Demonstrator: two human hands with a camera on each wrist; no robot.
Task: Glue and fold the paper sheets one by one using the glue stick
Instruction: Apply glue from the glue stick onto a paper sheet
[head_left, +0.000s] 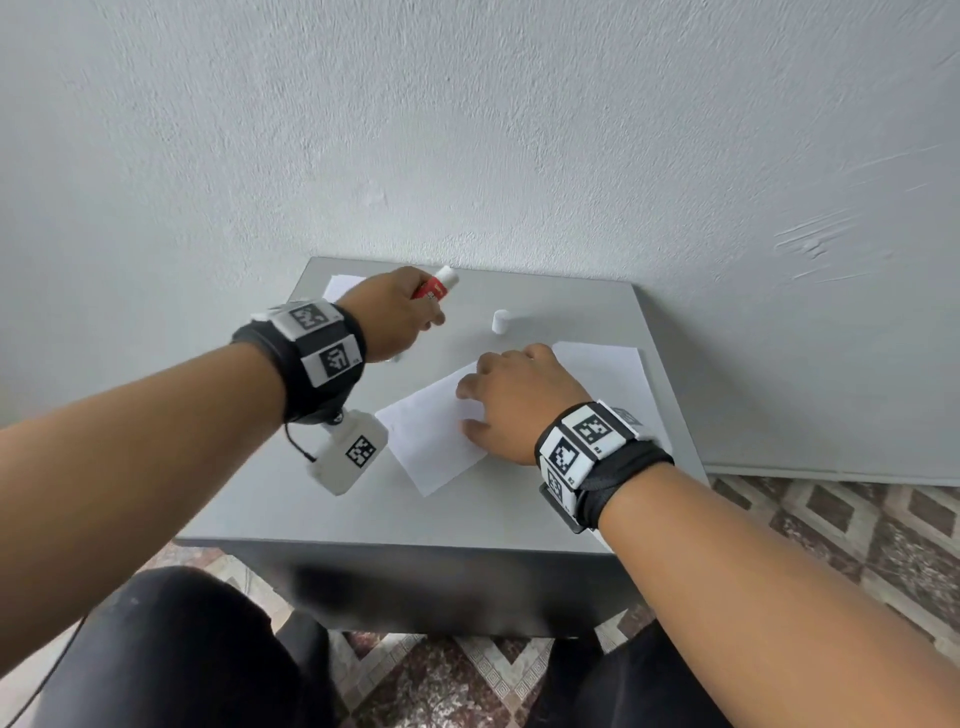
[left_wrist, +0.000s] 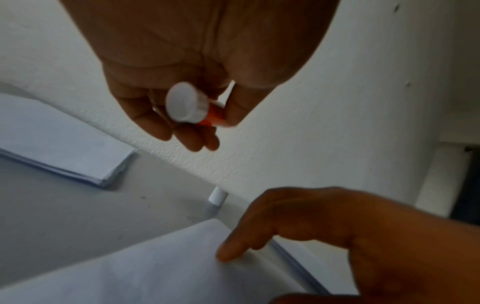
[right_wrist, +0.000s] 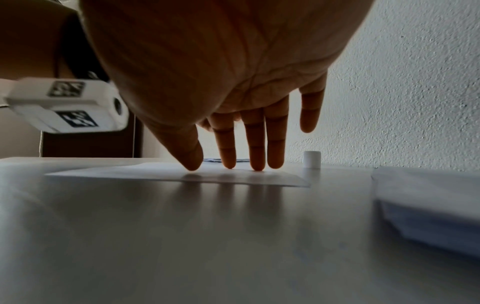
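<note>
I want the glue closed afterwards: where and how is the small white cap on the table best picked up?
Pinch the cap across its round side wall, coming from above. It seems to stand upright and alone on the table, behind the sheet under the right hand, so fingers could likely close on either side.

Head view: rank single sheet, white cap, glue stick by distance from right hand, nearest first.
From the right hand:
1. Single sheet, under its fingertips, table centre.
2. White cap, standing just beyond the hand, toward the wall.
3. Glue stick, far left, in the left hand.

white cap (head_left: 501, 322) upright mid-table, paper stack (head_left: 608, 374) right, bare table (head_left: 322, 514) near edge
</note>
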